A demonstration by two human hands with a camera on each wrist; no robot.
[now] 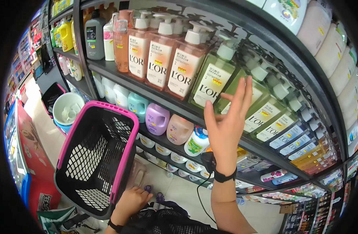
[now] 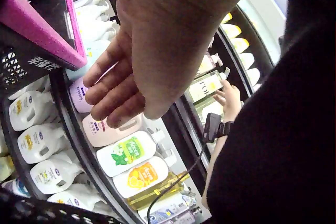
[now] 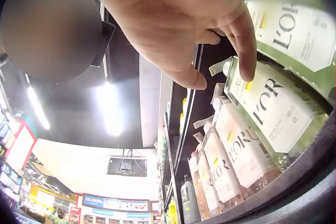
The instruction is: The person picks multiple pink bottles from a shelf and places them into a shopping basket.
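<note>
My right hand is raised in front of the shelf, thumb and fingers spread with nothing between them. Behind its fingers stand green pump bottles with white L'OR labels. The right wrist view has the fingertips overlapping the top of one green bottle. Low in the head view, my left hand is beside the black shopping basket with a pink rim. Its fingers hang loosely and hold nothing, as the left wrist view shows. The basket is tilted, and its visible inside holds no goods.
Pink pump bottles line the same shelf to the left, and blue ones to the right. Below are jugs, among them a purple jug. A white bucket stands left, past the basket. A cable runs from my right wrist.
</note>
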